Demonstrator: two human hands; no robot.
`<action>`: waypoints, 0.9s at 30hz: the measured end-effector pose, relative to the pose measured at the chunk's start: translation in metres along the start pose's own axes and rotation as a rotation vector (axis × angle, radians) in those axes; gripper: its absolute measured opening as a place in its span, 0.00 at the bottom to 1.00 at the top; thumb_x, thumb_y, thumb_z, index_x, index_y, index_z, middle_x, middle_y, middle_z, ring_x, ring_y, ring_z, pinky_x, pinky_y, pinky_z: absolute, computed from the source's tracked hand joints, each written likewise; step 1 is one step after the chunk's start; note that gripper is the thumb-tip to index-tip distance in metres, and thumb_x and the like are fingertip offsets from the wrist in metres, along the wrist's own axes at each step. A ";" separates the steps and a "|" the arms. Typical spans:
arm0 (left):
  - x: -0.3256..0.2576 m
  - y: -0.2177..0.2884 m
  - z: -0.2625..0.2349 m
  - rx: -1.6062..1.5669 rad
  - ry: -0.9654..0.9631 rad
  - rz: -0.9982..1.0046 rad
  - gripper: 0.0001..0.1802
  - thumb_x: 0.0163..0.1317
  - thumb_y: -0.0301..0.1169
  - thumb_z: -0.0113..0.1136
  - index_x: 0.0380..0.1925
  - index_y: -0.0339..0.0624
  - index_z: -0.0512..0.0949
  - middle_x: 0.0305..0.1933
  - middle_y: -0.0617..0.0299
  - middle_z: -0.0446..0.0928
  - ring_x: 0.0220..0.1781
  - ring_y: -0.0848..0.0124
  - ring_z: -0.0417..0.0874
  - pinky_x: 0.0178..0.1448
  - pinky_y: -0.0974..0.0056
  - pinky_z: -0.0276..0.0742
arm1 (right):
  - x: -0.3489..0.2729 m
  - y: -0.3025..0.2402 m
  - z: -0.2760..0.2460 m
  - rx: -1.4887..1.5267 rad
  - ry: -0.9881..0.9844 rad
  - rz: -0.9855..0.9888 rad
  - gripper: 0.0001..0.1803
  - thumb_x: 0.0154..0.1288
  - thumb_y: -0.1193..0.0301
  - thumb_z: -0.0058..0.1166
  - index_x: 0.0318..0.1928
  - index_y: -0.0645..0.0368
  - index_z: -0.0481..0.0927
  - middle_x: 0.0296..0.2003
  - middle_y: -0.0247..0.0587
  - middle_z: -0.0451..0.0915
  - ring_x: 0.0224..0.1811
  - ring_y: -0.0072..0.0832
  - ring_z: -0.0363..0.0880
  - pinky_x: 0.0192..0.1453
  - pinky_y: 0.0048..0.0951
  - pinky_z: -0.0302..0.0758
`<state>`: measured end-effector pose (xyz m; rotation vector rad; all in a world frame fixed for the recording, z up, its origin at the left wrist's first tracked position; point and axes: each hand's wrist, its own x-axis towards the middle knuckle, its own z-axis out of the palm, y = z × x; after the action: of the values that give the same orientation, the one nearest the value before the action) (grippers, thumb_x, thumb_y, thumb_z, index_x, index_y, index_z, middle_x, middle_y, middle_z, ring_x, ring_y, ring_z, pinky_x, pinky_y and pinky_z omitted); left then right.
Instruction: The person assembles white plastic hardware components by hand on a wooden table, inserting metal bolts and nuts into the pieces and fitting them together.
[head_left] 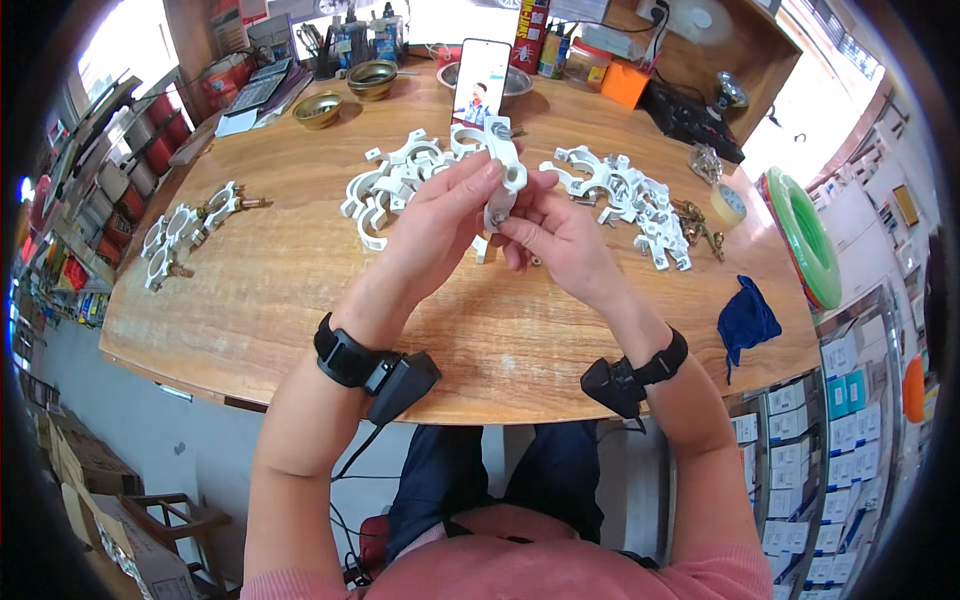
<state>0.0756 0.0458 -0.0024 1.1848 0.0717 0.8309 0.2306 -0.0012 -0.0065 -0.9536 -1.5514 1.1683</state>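
Over the middle of the wooden table [300, 310] I hold up a white pipe clamp [512, 176]. My left hand [430, 222] is closed round its left side, with the thumb against it. The fingers of my right hand [562, 240] pinch its lower end, beside a small metal screw or nut [498, 217]. Loose white clamp halves [375, 190] lie in a heap behind my left hand. Another heap of clamp halves [625, 188] spreads behind my right hand. At the far left, several clamps [183, 226] with brass-coloured bolts lie in a group.
A lit phone [481, 84] stands upright behind the clamp, before a metal bowl [517, 82]. Brass bowls [318, 110] sit back left. Brass-coloured bolts [698, 222], a tape roll [728, 204], a blue cloth pouch [748, 318] and a green hose coil [803, 240] are at right.
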 end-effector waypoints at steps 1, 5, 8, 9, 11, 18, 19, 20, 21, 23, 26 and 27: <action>-0.001 -0.002 0.000 0.050 0.024 0.003 0.23 0.63 0.39 0.43 0.54 0.35 0.61 0.50 0.55 0.71 0.50 0.67 0.72 0.52 0.65 0.67 | -0.002 0.002 0.000 -0.008 0.010 -0.012 0.10 0.62 0.72 0.47 0.42 0.63 0.71 0.27 0.35 0.75 0.24 0.17 0.73 0.27 0.17 0.69; 0.003 -0.012 0.011 0.143 0.269 0.096 0.13 0.61 0.35 0.50 0.37 0.35 0.70 0.36 0.62 0.74 0.34 0.75 0.74 0.40 0.71 0.70 | -0.005 0.008 -0.002 -0.156 0.089 -0.088 0.08 0.60 0.73 0.49 0.40 0.63 0.73 0.30 0.35 0.77 0.26 0.16 0.73 0.28 0.17 0.70; 0.005 -0.015 0.009 0.288 0.265 0.155 0.12 0.60 0.32 0.52 0.39 0.36 0.69 0.35 0.63 0.73 0.35 0.77 0.73 0.41 0.73 0.68 | -0.013 0.007 -0.009 -0.497 0.261 -0.175 0.09 0.60 0.72 0.48 0.40 0.62 0.76 0.29 0.36 0.78 0.27 0.18 0.74 0.30 0.20 0.71; 0.004 -0.012 0.017 0.240 0.245 0.122 0.19 0.59 0.31 0.53 0.48 0.36 0.65 0.32 0.64 0.73 0.31 0.78 0.72 0.35 0.74 0.68 | -0.013 0.008 -0.012 -0.490 0.271 -0.170 0.09 0.60 0.72 0.48 0.40 0.62 0.76 0.29 0.36 0.78 0.27 0.18 0.74 0.30 0.20 0.71; 0.002 -0.011 0.018 0.303 0.223 0.072 0.24 0.59 0.30 0.53 0.53 0.35 0.59 0.31 0.64 0.73 0.29 0.79 0.71 0.31 0.74 0.67 | -0.010 0.009 -0.018 -0.293 0.337 -0.195 0.10 0.60 0.71 0.49 0.40 0.63 0.76 0.27 0.37 0.77 0.27 0.18 0.73 0.30 0.20 0.69; 0.001 -0.016 0.021 0.576 0.187 -0.039 0.41 0.57 0.29 0.55 0.63 0.38 0.40 0.22 0.66 0.71 0.22 0.81 0.67 0.24 0.76 0.63 | -0.014 -0.004 -0.017 -0.122 0.395 -0.209 0.12 0.59 0.68 0.51 0.35 0.66 0.78 0.24 0.35 0.77 0.25 0.17 0.71 0.29 0.19 0.67; 0.001 -0.017 0.021 0.618 0.168 -0.077 0.41 0.57 0.29 0.55 0.64 0.38 0.40 0.21 0.66 0.71 0.22 0.82 0.67 0.25 0.76 0.63 | -0.012 0.000 -0.019 -0.119 0.402 -0.207 0.12 0.59 0.68 0.51 0.35 0.66 0.78 0.24 0.35 0.77 0.25 0.17 0.71 0.29 0.19 0.67; 0.001 -0.018 0.022 0.618 0.164 -0.079 0.41 0.57 0.29 0.55 0.64 0.38 0.40 0.21 0.66 0.71 0.22 0.82 0.67 0.25 0.76 0.63 | -0.011 0.005 -0.021 -0.169 0.409 -0.213 0.12 0.58 0.68 0.52 0.33 0.66 0.78 0.23 0.35 0.77 0.24 0.17 0.70 0.28 0.20 0.67; 0.001 -0.019 0.023 0.634 0.147 -0.090 0.41 0.57 0.28 0.56 0.63 0.38 0.41 0.22 0.66 0.71 0.23 0.82 0.67 0.26 0.76 0.63 | -0.010 0.008 -0.023 -0.220 0.414 -0.219 0.11 0.57 0.68 0.53 0.32 0.66 0.79 0.22 0.35 0.77 0.23 0.17 0.70 0.27 0.20 0.67; -0.001 -0.020 0.024 0.650 0.135 -0.100 0.41 0.56 0.28 0.56 0.63 0.38 0.43 0.22 0.65 0.72 0.23 0.83 0.68 0.27 0.76 0.63 | -0.010 0.008 -0.023 -0.229 0.438 -0.207 0.11 0.57 0.68 0.53 0.31 0.66 0.79 0.21 0.36 0.77 0.22 0.17 0.70 0.27 0.20 0.67; -0.002 -0.019 0.024 0.646 0.174 -0.090 0.38 0.55 0.27 0.58 0.62 0.36 0.48 0.23 0.65 0.73 0.25 0.83 0.69 0.30 0.76 0.64 | -0.009 0.007 -0.020 -0.240 0.480 -0.203 0.11 0.56 0.68 0.54 0.30 0.66 0.79 0.21 0.36 0.77 0.22 0.17 0.70 0.26 0.20 0.66; -0.002 -0.020 0.024 0.658 0.187 -0.097 0.36 0.55 0.27 0.58 0.60 0.36 0.51 0.23 0.65 0.73 0.26 0.83 0.70 0.30 0.76 0.64 | -0.010 0.007 -0.019 -0.244 0.505 -0.207 0.11 0.55 0.68 0.55 0.30 0.66 0.79 0.21 0.37 0.77 0.22 0.17 0.70 0.25 0.20 0.66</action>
<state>0.0964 0.0233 -0.0099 1.6964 0.5877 0.8570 0.2517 -0.0040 -0.0132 -1.1140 -1.3517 0.5424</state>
